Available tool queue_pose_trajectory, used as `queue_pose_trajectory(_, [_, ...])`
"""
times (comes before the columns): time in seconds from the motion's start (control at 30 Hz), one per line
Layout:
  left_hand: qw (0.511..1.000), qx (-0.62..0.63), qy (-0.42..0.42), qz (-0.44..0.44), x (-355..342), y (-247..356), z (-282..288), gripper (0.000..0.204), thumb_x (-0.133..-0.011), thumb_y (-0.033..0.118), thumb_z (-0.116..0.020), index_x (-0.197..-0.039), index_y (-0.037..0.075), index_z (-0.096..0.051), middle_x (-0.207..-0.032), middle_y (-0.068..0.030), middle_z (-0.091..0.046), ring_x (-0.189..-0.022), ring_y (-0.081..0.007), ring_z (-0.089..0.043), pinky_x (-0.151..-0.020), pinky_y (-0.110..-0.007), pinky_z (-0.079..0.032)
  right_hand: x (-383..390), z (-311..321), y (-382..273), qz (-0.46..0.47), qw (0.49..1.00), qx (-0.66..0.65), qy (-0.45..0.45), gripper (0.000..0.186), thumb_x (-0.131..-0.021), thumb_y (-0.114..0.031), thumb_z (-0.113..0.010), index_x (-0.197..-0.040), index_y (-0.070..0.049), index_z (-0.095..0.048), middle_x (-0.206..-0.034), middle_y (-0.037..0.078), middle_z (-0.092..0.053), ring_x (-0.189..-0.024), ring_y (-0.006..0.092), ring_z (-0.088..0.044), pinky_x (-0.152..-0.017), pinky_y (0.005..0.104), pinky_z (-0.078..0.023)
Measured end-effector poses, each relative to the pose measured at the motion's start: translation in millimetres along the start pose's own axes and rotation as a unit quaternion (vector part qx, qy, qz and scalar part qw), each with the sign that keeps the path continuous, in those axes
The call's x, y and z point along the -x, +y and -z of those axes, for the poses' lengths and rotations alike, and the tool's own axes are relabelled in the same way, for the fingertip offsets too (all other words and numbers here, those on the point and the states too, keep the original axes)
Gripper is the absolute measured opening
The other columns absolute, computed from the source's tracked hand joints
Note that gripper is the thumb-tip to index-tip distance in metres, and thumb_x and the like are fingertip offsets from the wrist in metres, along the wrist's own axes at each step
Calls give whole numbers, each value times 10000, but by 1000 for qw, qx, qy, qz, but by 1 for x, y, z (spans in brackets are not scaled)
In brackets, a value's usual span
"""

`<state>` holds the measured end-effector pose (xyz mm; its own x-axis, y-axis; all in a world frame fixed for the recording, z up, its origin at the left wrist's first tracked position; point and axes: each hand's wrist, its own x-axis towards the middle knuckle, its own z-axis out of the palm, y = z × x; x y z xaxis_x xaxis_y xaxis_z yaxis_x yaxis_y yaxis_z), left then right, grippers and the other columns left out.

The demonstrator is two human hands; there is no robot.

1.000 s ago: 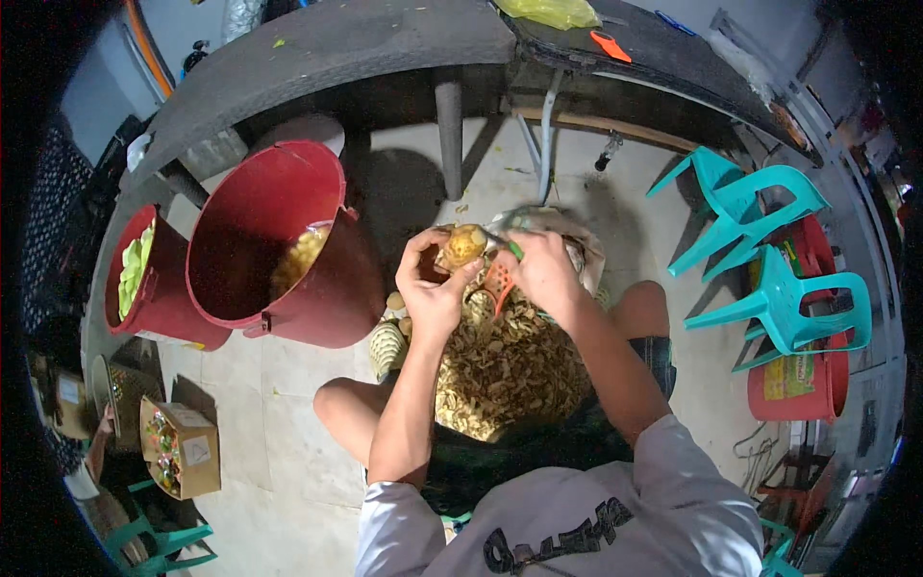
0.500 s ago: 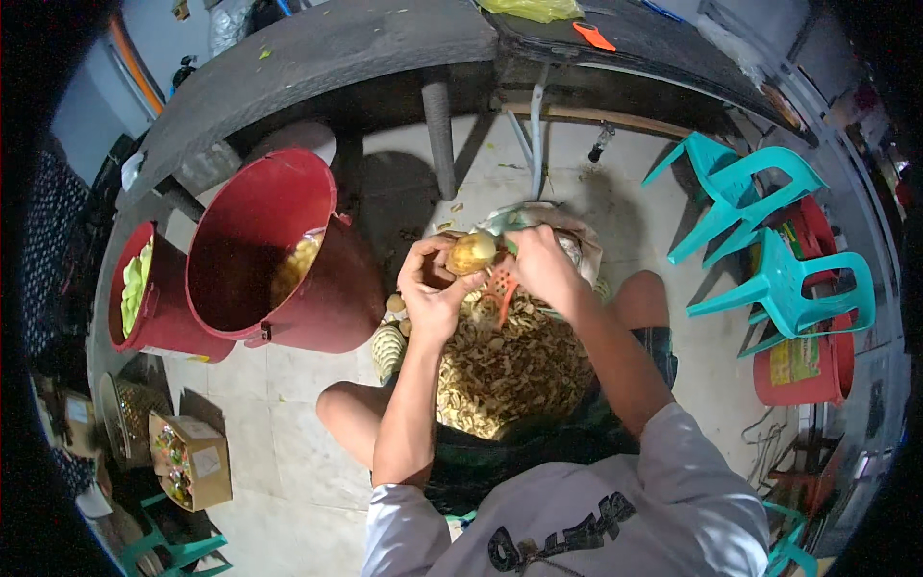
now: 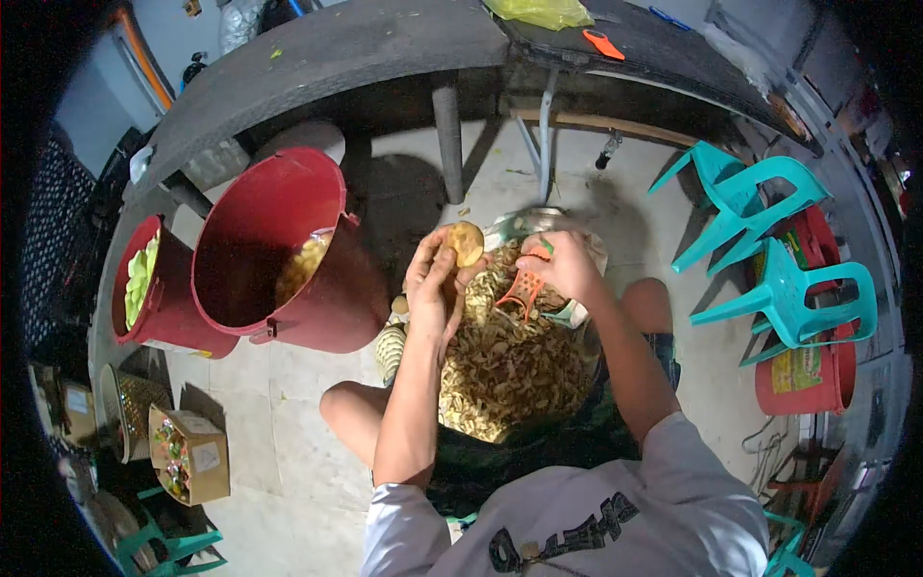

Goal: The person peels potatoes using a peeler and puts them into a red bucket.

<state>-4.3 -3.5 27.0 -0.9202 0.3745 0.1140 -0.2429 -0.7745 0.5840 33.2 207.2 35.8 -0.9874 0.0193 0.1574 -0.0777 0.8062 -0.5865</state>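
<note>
My left hand (image 3: 437, 279) is closed round a yellowish, potato-like root (image 3: 466, 244), its rounded face turned up. Just to the right, my right hand (image 3: 567, 264) is closed on a small green-handled tool (image 3: 545, 246), mostly hidden by the fingers and held apart from the root. An orange perforated implement (image 3: 519, 288) shows just below that hand. Beneath both hands, between my bent legs, lies a large heap of brown and cream peelings (image 3: 510, 375), with a pale sack (image 3: 590, 252) at its far side.
A large red bucket (image 3: 336, 308) with yellow pieces stands left, beside a smaller bucket (image 3: 187, 313) holding pale green items. A carton (image 3: 207, 466) sits lower left. Ahead is a dark table (image 3: 346, 48). Teal chairs (image 3: 798, 298) and red buckets (image 3: 808, 375) are at right.
My left hand has turned the root over and tilted it upright. My right hand has drawn away from it to the right, and the tool is now more hidden.
</note>
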Motion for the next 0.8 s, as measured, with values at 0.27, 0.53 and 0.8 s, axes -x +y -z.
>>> queue_pose_trajectory(0.27, [992,-124,-2,21,5,-1,-1,477,-756,6,-670,-1207,7,-512,-1116,-89,-579,-991,-199,-583,-851,-315,-493,-19,21,-2,-93,935,-296,175,210,-828,-162,-662,-967,-7,-637,-878,82,-672,-817,151,-631,-752,290,-490])
queue_pose_trajectory(0.53, [974,-211,-69,51,7,-7,-2,483,-711,-81,-718,-1149,-6,-530,-1089,-67,-590,-1008,-152,-574,-855,-272,-466,-37,15,-9,29,913,-368,172,129,-819,-74,-688,-922,-3,-657,-885,53,-680,-839,126,-632,-769,275,-492])
queue_pose_trajectory(0.8, [984,-59,-131,105,8,-9,-4,489,-702,-70,-732,-1143,15,-538,-1068,-55,-607,-985,-166,-582,-870,-297,-467,-52,24,23,51,947,-263,180,152,-804,-91,-704,-912,4,-658,-837,69,-689,-784,125,-639,-739,269,-504])
